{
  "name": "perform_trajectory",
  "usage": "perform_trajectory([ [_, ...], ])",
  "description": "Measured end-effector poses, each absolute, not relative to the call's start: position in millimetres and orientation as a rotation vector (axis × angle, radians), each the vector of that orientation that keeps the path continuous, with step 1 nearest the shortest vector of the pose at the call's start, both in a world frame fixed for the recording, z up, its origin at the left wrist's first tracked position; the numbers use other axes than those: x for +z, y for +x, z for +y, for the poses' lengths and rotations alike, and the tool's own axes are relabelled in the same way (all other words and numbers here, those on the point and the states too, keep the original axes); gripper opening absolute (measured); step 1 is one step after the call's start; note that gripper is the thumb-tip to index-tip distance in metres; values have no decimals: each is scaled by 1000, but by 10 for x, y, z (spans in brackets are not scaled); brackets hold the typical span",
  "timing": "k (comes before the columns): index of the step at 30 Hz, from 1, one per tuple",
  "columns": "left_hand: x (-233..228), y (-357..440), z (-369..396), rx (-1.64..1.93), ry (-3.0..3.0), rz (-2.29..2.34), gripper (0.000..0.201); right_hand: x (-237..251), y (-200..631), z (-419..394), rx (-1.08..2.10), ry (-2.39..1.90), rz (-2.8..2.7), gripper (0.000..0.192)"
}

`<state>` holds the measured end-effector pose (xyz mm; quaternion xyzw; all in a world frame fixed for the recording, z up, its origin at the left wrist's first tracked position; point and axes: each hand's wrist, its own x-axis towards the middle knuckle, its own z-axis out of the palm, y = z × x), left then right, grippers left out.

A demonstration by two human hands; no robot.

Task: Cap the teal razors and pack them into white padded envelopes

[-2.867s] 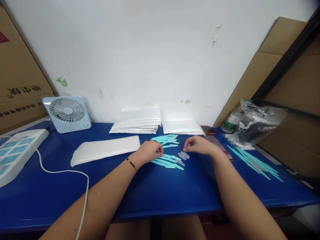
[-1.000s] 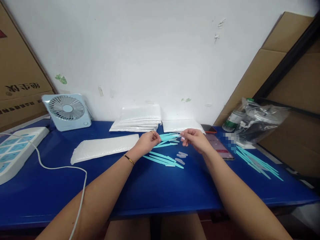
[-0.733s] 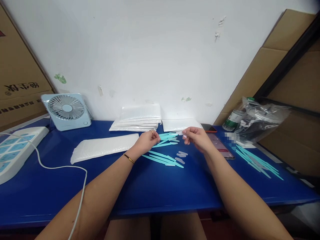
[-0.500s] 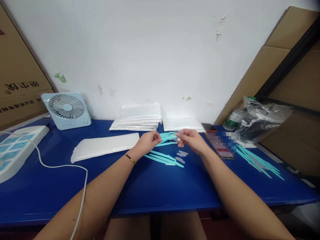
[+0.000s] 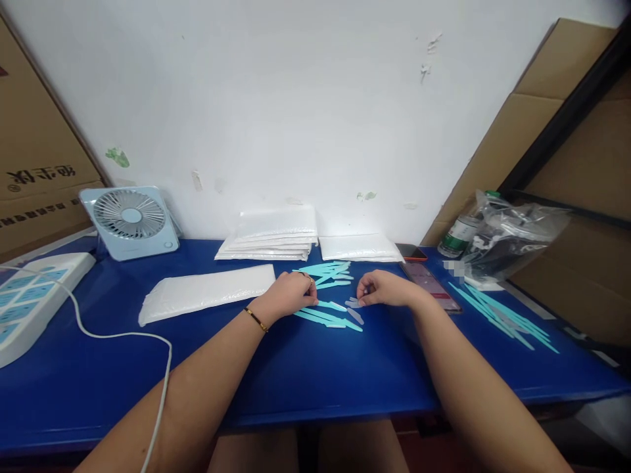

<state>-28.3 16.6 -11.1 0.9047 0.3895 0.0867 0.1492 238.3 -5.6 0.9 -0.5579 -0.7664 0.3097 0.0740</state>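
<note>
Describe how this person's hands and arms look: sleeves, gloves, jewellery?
The left hand has a gold-coloured ring on one finger and a thin, dark bracelet with gold-coloured parts at the wrist. The right hand shows no jewellery, though some of its fingers are partly hidden. Neither hand is gloved, and no sleeves show in view.

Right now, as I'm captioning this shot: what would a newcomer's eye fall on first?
Probably the slim turquoise sticks, bright against the blue table, bunched at the centre beside the left hand, with the right hand at some small translucent pieces next to them. After that, perhaps the pale-blue desk fan standing at the back left, and the stack of white bubble mailers lying by the wall near the middle.
</note>
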Motion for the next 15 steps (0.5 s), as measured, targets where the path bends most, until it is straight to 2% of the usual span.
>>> perform_trajectory([
  [6, -138, -291, 216, 396, 2375, 1247, 19, -89, 2374, -13, 1002, -1556, -2084, 16],
  [15, -234, -346, 331, 447, 2229, 1290, 22, -134, 2335, -4, 564, -1537, -2251, 14],
])
